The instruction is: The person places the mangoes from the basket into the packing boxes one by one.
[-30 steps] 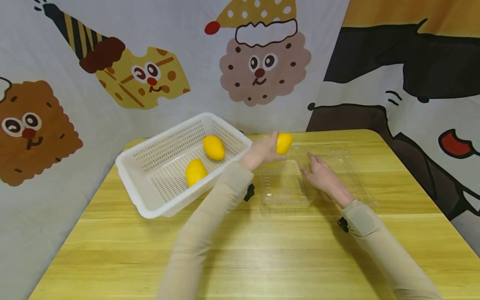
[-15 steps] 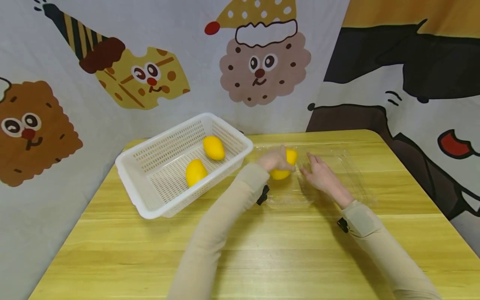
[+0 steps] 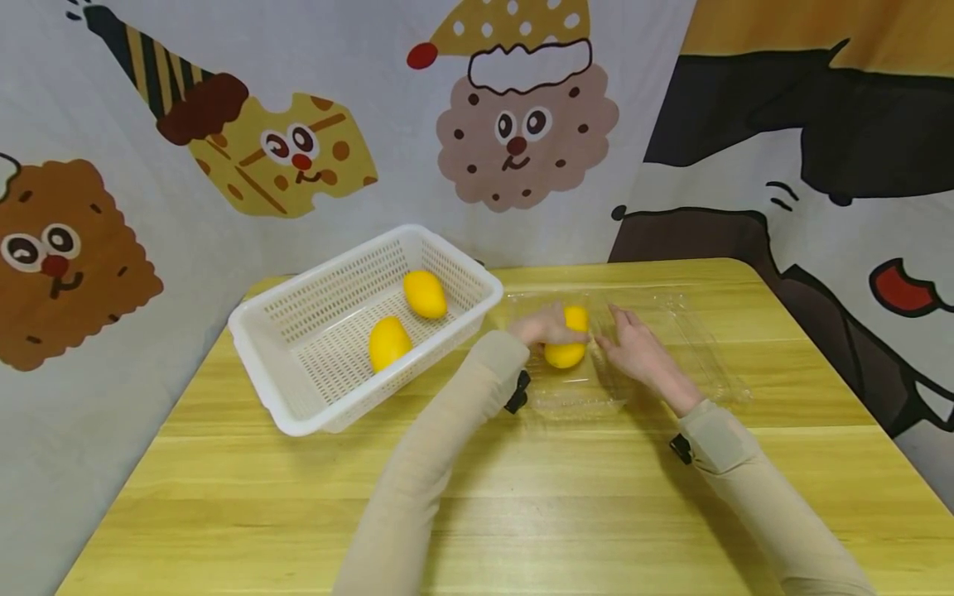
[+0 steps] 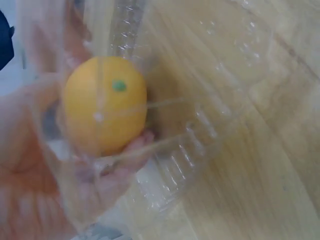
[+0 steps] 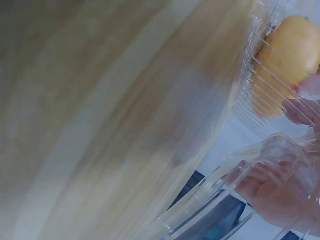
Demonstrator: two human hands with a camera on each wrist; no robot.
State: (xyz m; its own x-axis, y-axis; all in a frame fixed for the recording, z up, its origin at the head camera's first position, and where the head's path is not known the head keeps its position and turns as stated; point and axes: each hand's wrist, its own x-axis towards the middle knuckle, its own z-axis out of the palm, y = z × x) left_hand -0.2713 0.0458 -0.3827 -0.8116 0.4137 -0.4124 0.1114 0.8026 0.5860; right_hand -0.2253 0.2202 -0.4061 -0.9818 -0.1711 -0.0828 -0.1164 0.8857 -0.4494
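Observation:
My left hand [image 3: 547, 324] curls round a yellow mango [image 3: 570, 352], which is low in the left half of a clear plastic clamshell box [image 3: 566, 406]. In the left wrist view the same mango [image 4: 105, 107], with a green stem spot, shows through the plastic, with fingers bent beneath it. My right hand [image 3: 637, 352] rests on the box around its middle fold, thumb spread from the fingers. The right wrist view shows the clear wall with the mango [image 5: 287, 60] behind it. Two more mangoes, a rear one [image 3: 425, 294] and a front one [image 3: 390, 343], lie in the white basket [image 3: 253, 327].
The basket stands at the back left of the wooden table [image 3: 477, 513], its right end close to the box. The open lid half [image 3: 689, 348] spreads to the right of the fold. A printed cloth [image 3: 358, 223] hangs behind the table.
My left hand has carried the mango from above the box's rear edge down and toward me, into the left half. The right hand and basket have stayed put.

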